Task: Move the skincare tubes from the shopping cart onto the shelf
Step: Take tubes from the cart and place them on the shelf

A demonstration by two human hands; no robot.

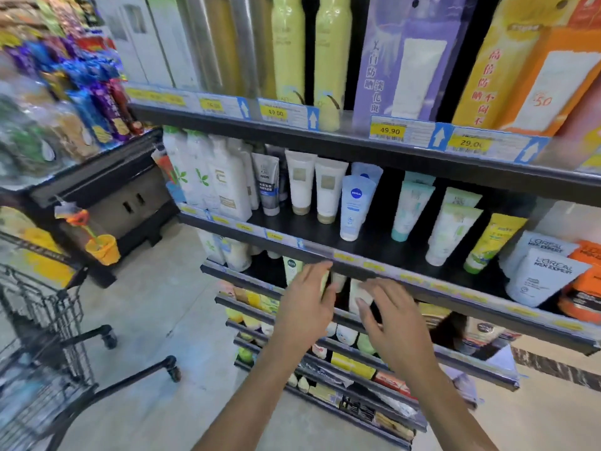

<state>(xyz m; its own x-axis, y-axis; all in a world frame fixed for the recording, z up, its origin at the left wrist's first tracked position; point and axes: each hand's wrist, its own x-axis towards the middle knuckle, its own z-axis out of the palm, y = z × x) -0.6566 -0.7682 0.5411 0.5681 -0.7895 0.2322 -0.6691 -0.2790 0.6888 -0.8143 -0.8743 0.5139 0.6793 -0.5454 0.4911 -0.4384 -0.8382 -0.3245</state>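
Observation:
Both of my hands reach to the shelf level (242,278) under the middle board. My left hand (304,304) has its fingers stretched against a pale green tube (325,281) standing there; its palm side is hidden, so a grip cannot be told. My right hand (392,323) has its fingers spread in front of a white tube (356,292) and holds nothing. The black wire shopping cart (48,320) stands at the lower left, blurred, its contents unclear. Several skincare tubes stand cap down on the middle shelf (292,227), among them a blue Nivea tube (354,206).
Tall bottles and boxed goods fill the top shelf (357,143). White bottles (208,177) crowd the middle shelf's left end. L'Oreal tubes (546,275) sit at the far right. A low black display (107,180) with a yellow cup (104,250) stands beyond the cart. Lower shelves hold more products.

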